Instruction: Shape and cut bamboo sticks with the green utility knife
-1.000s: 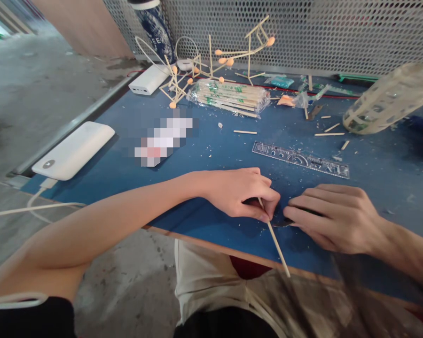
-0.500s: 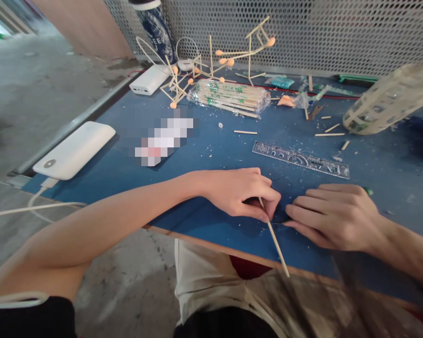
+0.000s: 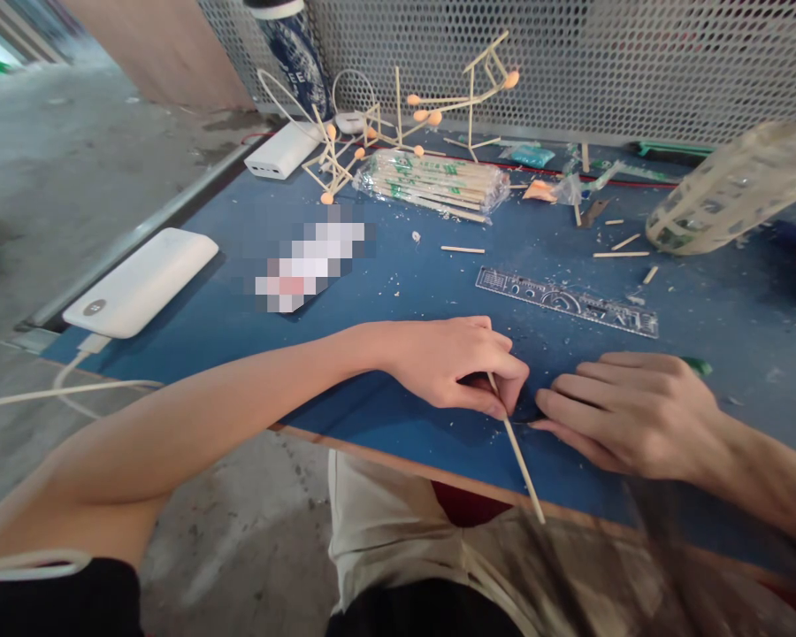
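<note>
Pinched between the thumb and fingers of my left hand (image 3: 468, 363) is a thin wooden stick (image 3: 524, 469), which slants down past the table's front edge. To the right of it, my right hand (image 3: 630, 411) is closed around what looks like a craft knife (image 3: 525, 422). Only its thin dark tip shows at the thumb, close to the stick, and a green end sticks out behind the fist. Most of the knife is hidden by my fingers. A clear ruler (image 3: 567, 301) with white markings lies beyond both hands.
Stick frames with orange joints (image 3: 428, 115) stand at the back, behind a plastic pack of sticks (image 3: 438, 184). Power banks (image 3: 142, 283) lie at left, one cabled. A bottle (image 3: 730, 190) and cut stick pieces (image 3: 620, 255) are at right. A perforated metal panel (image 3: 570, 71) closes the back.
My right hand has shifted slightly down, and more of the green end shows behind it. The left hand and the stick stay in place.
</note>
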Tool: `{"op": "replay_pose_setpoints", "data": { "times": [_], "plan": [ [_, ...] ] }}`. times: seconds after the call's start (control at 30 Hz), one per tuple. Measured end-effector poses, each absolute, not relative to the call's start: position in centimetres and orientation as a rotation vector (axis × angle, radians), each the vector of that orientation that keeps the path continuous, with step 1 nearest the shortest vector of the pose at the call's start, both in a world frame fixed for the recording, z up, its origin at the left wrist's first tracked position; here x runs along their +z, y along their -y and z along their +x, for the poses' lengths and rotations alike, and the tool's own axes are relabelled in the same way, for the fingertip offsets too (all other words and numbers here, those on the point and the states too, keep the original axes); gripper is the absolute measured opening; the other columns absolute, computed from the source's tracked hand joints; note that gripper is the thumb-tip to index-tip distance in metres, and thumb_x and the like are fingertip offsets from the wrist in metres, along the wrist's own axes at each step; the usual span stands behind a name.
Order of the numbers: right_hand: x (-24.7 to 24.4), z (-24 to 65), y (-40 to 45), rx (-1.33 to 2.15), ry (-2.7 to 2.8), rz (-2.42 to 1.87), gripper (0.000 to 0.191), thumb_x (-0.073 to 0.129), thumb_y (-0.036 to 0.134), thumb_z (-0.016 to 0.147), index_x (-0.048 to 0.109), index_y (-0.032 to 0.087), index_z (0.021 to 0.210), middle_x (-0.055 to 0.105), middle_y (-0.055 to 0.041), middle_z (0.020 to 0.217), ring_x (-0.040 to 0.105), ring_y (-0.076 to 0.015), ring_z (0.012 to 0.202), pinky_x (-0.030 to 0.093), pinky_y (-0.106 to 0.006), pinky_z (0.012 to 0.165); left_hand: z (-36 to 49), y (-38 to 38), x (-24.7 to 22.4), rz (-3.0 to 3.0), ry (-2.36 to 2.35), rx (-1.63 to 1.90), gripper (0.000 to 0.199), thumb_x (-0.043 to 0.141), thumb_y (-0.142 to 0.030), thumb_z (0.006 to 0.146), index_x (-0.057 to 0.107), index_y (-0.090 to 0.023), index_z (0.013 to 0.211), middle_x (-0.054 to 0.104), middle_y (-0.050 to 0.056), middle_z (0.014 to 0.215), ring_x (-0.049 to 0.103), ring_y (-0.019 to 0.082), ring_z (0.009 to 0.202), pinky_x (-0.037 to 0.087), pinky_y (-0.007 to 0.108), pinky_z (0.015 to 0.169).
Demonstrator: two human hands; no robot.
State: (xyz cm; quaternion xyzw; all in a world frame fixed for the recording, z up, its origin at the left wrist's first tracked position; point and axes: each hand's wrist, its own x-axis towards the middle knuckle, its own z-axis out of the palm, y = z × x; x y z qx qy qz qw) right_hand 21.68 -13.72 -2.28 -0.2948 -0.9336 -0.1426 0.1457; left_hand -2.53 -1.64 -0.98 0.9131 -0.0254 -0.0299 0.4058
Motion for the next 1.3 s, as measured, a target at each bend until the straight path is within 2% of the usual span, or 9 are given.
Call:
{"op": "replay_pose_setpoints", "data": {
  "times": [0.37,0.63,0.93,1.13,1.3],
  "plan": [
    [-2.3,21.5,14.3,-0.409,2.691,-0.879,0.012,0.062,0.033,0.098,0.058,0.025,0.091,0.062,0.0062,0.072,0.05,-0.0149,0.058,0.035,-0.035,0.058,-2.4,1.6,-1.0,2.321,0.091,-0.069,0.011,0.058,-0.033,0.1,0.065,-0.027,0.094,0.076,-0.001,0.098,0.062,0.018,0.097,0.032,0.035,0.096],
    [-2.2,21.4,14.3,-0.385,2.715,-0.9,0.016,0.057,0.033,0.101,0.054,0.027,0.086,0.055,0.0063,0.067,0.046,-0.0163,0.057,0.033,-0.035,0.058,-2.5,1.7,-1.0,2.333,0.118,-0.068,0.013,0.055,-0.034,0.102,0.062,-0.026,0.095,0.075,-0.002,0.099,0.061,0.017,0.096,0.031,0.034,0.094],
    [-1.9,20.3,14.5,-0.381,2.717,-0.873,0.017,0.055,0.027,0.101,0.057,0.025,0.084,0.052,0.0049,0.064,0.046,-0.0167,0.055,0.032,-0.034,0.057,-2.2,1.8,-1.1,2.323,0.104,-0.06,0.011,0.059,-0.034,0.098,0.067,-0.028,0.094,0.076,-0.002,0.097,0.061,0.018,0.096,0.031,0.036,0.092],
    [-2.5,21.3,14.1,-0.288,2.663,-0.91,0.013,0.061,0.032,0.099,0.064,0.024,0.089,0.064,0.0042,0.073,0.05,-0.0149,0.058,0.033,-0.034,0.06,-2.3,1.6,-0.9,2.272,0.078,-0.026,0.009,0.066,-0.036,0.094,0.07,-0.03,0.09,0.076,-0.003,0.091,0.062,0.017,0.092,0.034,0.034,0.091],
    [-2.6,21.8,14.1,-0.294,2.669,-0.93,0.011,0.063,0.033,0.098,0.064,0.025,0.09,0.066,0.005,0.075,0.052,-0.0148,0.059,0.034,-0.034,0.061,-2.4,1.7,-0.8,2.278,0.076,-0.021,0.006,0.066,-0.033,0.094,0.069,-0.029,0.091,0.076,-0.003,0.092,0.063,0.017,0.093,0.034,0.034,0.093]
  ]
}}
